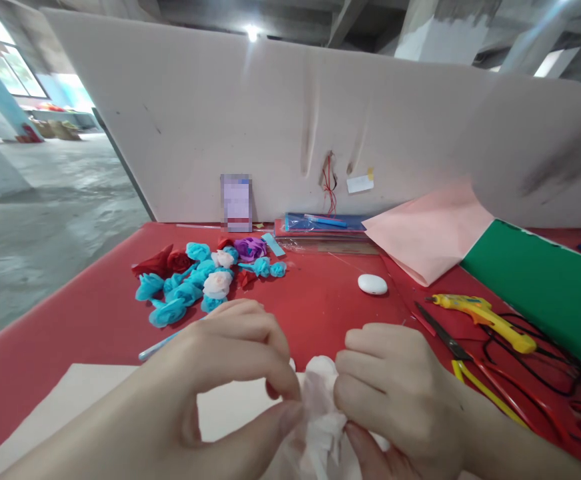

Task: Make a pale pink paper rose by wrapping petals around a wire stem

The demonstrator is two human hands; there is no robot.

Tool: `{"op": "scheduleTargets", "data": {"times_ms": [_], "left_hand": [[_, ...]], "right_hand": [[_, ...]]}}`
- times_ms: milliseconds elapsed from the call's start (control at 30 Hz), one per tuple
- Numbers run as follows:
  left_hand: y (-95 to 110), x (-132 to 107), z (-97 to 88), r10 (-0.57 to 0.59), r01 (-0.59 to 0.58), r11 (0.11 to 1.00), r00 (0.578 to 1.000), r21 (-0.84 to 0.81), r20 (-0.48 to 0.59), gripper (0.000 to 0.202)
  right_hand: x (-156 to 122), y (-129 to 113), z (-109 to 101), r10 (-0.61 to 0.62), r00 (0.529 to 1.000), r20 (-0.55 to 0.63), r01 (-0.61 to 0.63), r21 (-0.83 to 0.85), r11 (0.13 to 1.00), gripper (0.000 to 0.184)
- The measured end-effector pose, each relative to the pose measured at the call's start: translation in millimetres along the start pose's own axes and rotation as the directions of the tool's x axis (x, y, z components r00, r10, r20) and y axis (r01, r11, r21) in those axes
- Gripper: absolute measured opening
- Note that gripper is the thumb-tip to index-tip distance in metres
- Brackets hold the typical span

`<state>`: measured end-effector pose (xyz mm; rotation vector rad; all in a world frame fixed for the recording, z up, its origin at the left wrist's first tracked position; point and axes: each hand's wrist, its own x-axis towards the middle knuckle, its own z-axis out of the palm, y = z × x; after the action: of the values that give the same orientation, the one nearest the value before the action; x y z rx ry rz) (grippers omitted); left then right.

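Note:
Low in the middle of the head view is a crumpled, gathered piece of white crepe paper (323,433). My left hand (243,367) pinches at its left edge, thumb against forefinger, with the other fingers curled. My right hand (395,393) is closed on its right side, the thumb below and the fingers folded over. Part of the paper is hidden by my fingers. Under my hands lies a cream paper sheet (95,383). A blue pen-like stick (163,345) lies partly behind my left wrist.
Blue, red, white and purple paper flowers (185,287) are heaped at left. A white oval case (372,284) lies mid-table. At right are a yellow glue gun (485,317) with black cable, scissors (450,340), pink paper (430,233) and a green sheet (540,293). A white board (195,120) stands behind.

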<state>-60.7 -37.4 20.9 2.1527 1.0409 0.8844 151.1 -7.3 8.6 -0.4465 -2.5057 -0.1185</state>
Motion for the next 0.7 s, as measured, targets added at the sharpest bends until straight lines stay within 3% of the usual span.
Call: {"op": "scheduleTargets", "data": {"times_ms": [133,233,300,467,700], "left_hand": [[0.5,3.0,-4.1,0.038,-0.038,0.999,0.999,0.012,-0.016,0.018],[1.9,6.3,-7.8,-0.063,0.059,0.997,0.994,0.052,0.092,0.015],[2.4,7.2,-9.0,-0.119,0.111,0.991,0.987,0.07,0.108,0.014],[-2.2,4.5,-6.3,-0.159,0.159,0.987,0.987,0.011,0.025,0.01],[-7.4,2.4,-1.7,-0.144,0.145,0.989,0.988,-0.02,0.055,0.011]], "right_hand": [[1.6,1.2,-1.1,-0.01,1.0,0.011,0.01,0.005,1.0,0.022],[2.5,2.2,-1.1,0.009,1.0,0.0,-0.009,-0.003,1.0,0.018],[2.9,2.4,-1.0,0.008,1.0,-0.004,-0.007,0.004,1.0,0.017],[3.4,0.7,-1.8,0.02,0.999,0.048,-0.021,0.012,1.0,0.018],[1.8,-0.2,-2.1,0.065,0.989,0.131,-0.072,0.049,0.996,0.017]]}}
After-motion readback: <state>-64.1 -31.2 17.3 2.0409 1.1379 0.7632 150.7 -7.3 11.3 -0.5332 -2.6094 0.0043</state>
